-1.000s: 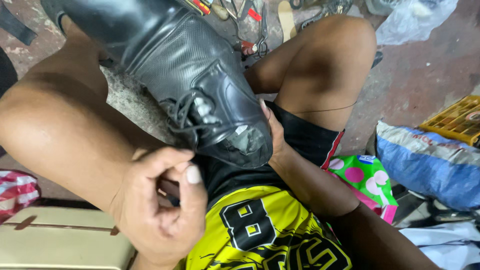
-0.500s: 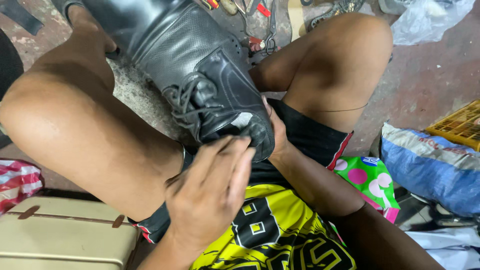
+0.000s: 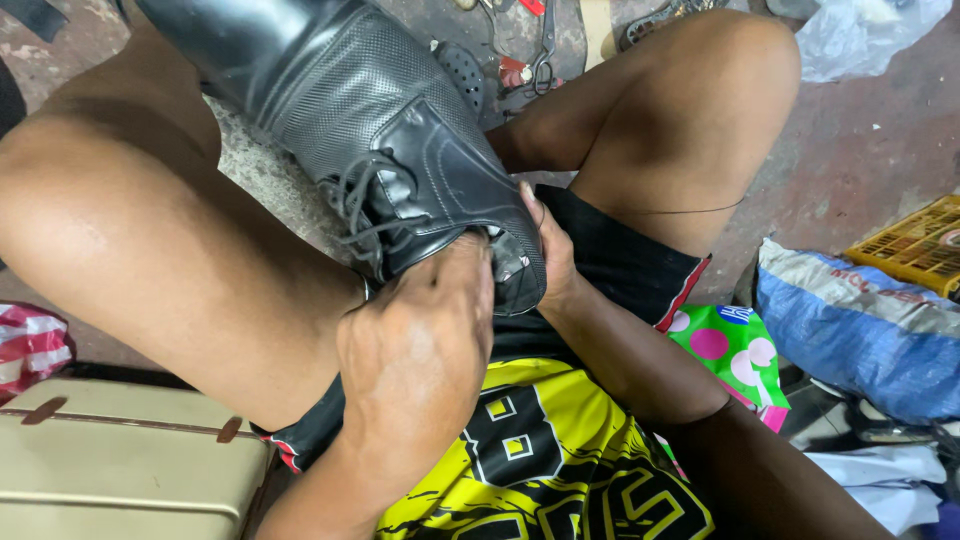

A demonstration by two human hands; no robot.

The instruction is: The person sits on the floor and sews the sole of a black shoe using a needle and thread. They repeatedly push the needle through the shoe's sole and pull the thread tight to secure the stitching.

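A black leather lace-up shoe lies across my lap between my bent knees, toe pointing up and left, heel toward me. My left hand presses against the shoe's opening, its fingertips tucked inside at the heel collar. Cupped around the back of the heel from the right is my right hand, mostly hidden behind the shoe. The laces hang loose near my left knee.
A beige case sits at bottom left beside a red-and-white bag. On the right are a blue sack, a yellow crate and a green dotted bag. Scissors and small tools lie on the floor ahead.
My left hand rose from below the shoe, opened from a pinch, and now has its fingers in the shoe's opening. The right hand stayed on the heel.
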